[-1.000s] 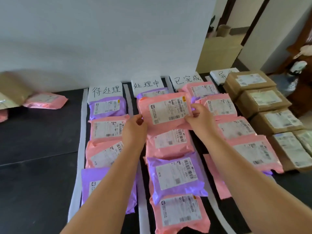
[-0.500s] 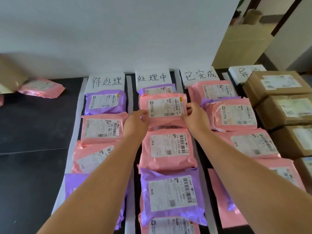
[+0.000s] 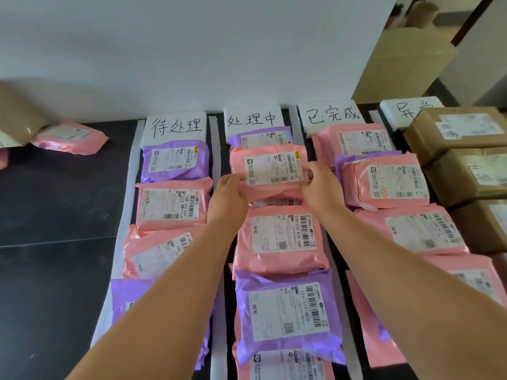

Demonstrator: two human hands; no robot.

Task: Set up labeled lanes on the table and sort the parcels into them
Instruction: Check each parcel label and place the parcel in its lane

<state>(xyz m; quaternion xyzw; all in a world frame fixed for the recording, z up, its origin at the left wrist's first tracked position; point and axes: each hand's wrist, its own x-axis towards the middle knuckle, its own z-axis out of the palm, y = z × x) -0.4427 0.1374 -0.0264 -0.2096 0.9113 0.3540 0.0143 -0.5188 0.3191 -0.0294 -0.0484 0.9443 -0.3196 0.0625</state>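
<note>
Gripping the pink parcel (image 3: 271, 171) at both ends: left hand (image 3: 227, 196) curled round its left edge, right hand (image 3: 321, 187) pinching its right edge. Positioned over lane 2 of the dark surface (image 3: 55, 201), just below the label card (image 3: 252, 119), overlapping a purple parcel (image 3: 260, 137) behind it, just beyond the nearer pink parcel (image 3: 279, 237).

The fourth lane label (image 3: 404, 112) is half covered by a brown box (image 3: 455, 130), its second character unreadable. The held pink parcel (image 3: 270, 171) hides most of the purple parcel (image 3: 260, 138) behind it, and the lowest pink parcel (image 3: 285, 366) runs off the bottom edge.
</note>
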